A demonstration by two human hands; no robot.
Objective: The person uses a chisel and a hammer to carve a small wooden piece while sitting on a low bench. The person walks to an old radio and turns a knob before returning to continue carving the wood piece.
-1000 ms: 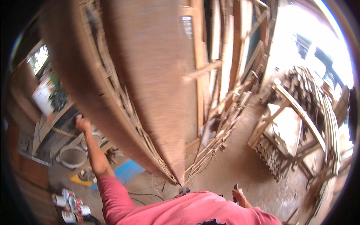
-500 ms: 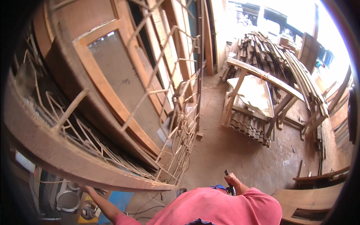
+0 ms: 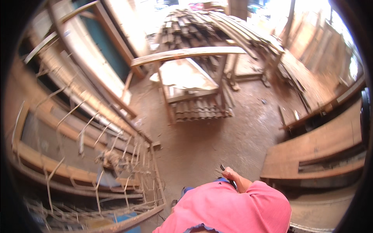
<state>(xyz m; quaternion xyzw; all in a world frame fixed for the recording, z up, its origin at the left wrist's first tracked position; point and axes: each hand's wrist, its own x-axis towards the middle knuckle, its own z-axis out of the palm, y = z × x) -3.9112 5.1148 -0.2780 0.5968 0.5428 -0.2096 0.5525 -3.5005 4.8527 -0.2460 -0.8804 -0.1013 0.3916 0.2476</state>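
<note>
My right hand [image 3: 230, 174] is closed, low in front of my body. It grips a short dark tool [image 3: 222, 167] whose flat, narrow end sticks out past the fingers; its kind cannot be made out. The pink shirt sleeve [image 3: 268, 202] covers the upper part of that arm. My left hand is not in view. Closest on the left is a metal-rod grille [image 3: 128, 182] in a frame, and doors and panels [image 3: 66, 139] lean behind it.
A wooden trestle [image 3: 186, 54] stands ahead over stacked corrugated sheets [image 3: 202, 112]. Long timber strips [image 3: 241, 27] are piled behind it. On the right are a wooden panel with a slot [image 3: 311, 151] and leaning boards [image 3: 318, 42]. A brown floor [image 3: 190, 143] lies between.
The view has swung right, so the trestle and grille shift left in the picture. My left hand has gone out of view. My right hand still holds the dark tool.
</note>
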